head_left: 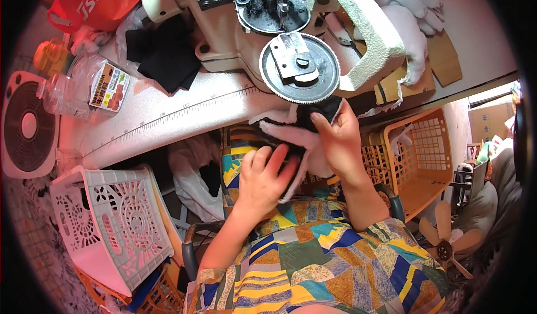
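Observation:
My right hand (338, 138) pinches a piece of black cloth with white fleece lining (291, 134) between thumb and fingers, just below the toothed round plate (327, 71) of a cream sewing machine (372, 34). The piece hangs over my lap, with several narrow flaps pointing left. My left hand (258, 180) is at its lower left edge, fingers curled over the dark side; the forefinger is slightly blurred and the fingertips are partly hidden. Above the plate, lint clings around the machine's sewing head (274, 15).
On the table (184, 121) lie black cloth (162, 51), a clear plastic jar (72, 96) and a red bag (95, 1). White fleece pieces (411, 29) are piled behind the machine. A white crate (120, 230), an orange basket (419, 157) and a fan (444, 249) flank my lap.

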Motion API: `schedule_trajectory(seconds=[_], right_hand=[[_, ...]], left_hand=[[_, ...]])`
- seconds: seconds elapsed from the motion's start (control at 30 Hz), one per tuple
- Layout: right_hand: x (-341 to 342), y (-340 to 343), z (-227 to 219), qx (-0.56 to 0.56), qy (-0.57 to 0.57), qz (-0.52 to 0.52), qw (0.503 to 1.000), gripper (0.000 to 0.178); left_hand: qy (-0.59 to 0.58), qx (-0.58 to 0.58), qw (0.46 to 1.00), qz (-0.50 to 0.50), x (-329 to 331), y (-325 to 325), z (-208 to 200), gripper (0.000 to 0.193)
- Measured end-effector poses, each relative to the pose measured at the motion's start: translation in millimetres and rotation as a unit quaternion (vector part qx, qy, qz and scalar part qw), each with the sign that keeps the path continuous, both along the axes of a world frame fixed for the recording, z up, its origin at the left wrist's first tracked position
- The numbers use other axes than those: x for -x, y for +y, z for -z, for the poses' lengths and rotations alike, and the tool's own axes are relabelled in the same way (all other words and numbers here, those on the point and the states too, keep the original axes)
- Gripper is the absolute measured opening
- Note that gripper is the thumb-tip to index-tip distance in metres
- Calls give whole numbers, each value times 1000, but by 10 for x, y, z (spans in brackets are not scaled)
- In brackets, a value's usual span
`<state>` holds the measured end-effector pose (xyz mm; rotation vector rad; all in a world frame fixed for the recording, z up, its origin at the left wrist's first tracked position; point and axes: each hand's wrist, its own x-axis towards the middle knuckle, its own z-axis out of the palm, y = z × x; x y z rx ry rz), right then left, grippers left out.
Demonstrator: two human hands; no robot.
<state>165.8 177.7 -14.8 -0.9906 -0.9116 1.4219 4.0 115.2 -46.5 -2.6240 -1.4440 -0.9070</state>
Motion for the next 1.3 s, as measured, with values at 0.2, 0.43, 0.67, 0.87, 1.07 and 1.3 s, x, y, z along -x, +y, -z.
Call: schedule_trajectory(seconds=[0.2,0.43,0.67,0.87,1.07,1.3], right_hand=[[-70,-42,131,-25,-83,62,994,29],[56,-192,-131,-129,-325,-30,937,26],[108,-64,-170,-394,-386,44,833,33],[238,-116,-98,-515,-342,95,780,48],[307,-146,-135,-522,-343,114,773,47],[328,-140,-122,-561,-362,141,731,36]], left_hand=[[41,83,996,-14,181,-30,67,20],[-361,118,923,-65,303,185,-633,30],[-525,231,819,-23,185,336,-566,8],[-683,269,678,-38,21,307,-714,7],[-601,112,791,-34,-58,247,-678,5],[-638,134,757,-46,-74,151,-705,13]])
